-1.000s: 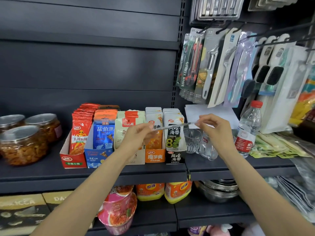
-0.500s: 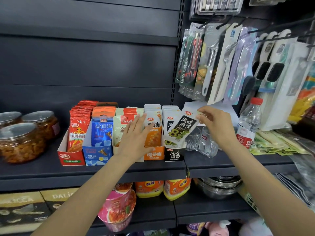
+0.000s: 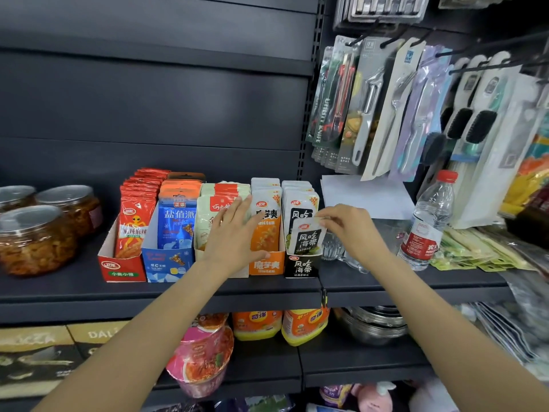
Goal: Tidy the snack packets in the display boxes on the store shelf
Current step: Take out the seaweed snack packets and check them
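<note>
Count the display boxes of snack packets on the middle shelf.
5, side by side: red box, blue box, pale box largely behind the left hand, orange box, black box. None seems hidden.

1. A dark grey store shelf (image 3: 74, 288) runs across the middle of the frame.
2. At left stand clear lidded jars (image 3: 35, 239).
3. At centre, five display boxes (image 3: 123, 267) stand side by side.
4. At right stand a water bottle (image 3: 426, 224) and flat green packets (image 3: 472, 251).

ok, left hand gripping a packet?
No: the left hand lies flat, fingers straight, against the upright packets.
</note>
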A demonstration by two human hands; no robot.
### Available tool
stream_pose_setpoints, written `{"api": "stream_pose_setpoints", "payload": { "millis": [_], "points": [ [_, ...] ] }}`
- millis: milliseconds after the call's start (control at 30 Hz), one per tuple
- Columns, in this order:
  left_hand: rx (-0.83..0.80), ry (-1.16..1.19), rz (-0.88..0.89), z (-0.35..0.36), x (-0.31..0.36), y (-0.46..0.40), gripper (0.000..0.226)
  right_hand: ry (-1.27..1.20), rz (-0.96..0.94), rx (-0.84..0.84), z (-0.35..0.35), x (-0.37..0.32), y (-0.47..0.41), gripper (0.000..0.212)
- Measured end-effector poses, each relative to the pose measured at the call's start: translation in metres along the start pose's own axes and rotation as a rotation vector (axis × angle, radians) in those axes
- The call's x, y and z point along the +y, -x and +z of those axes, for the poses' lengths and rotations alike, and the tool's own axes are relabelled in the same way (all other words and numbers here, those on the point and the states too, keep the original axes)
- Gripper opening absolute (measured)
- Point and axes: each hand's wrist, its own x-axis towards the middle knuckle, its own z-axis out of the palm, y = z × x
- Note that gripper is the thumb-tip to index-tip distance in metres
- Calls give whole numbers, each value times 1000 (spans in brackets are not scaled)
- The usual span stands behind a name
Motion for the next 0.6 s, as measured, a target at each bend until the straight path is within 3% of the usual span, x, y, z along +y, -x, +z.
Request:
{"api": "stream_pose_setpoints", "payload": {
  "millis": [200, 400, 600],
  "points": [
    [-19, 11, -6, 0, -1, -1, 88, -51, 11, -17, -5, 0, 5, 17],
    [-8, 15, -13, 1, 0, -2, 89, -194, 38, -142, -10, -1, 16, 11],
    [16, 61, -33, -2, -1, -4, 91, -275, 64, -53, -17, -4, 6, 25]
  ]
}}
